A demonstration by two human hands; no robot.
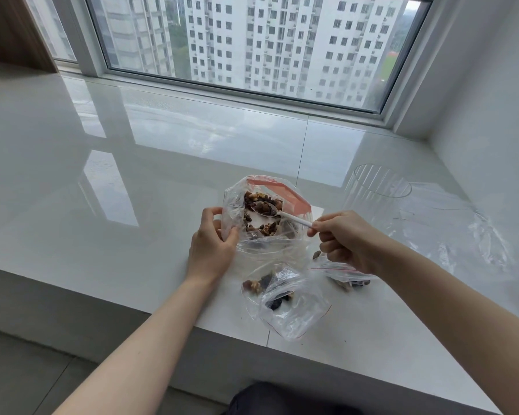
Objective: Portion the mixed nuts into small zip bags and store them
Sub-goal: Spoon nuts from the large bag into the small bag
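While the left hand [212,250] pinches the rim of the large nut bag [267,217] on the tabletop [132,205], right-hand [345,241] fingers [315,230] pinch a white spoon [282,215] loaded with mixed nuts [262,206] inside it; two small zip bags [288,298] lie nearer.

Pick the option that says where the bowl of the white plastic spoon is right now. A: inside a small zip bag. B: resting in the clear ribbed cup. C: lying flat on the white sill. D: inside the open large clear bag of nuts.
D: the right hand pinches the white plastic spoon, whose loaded bowl sits inside the large clear bag of nuts that the left hand holds open.
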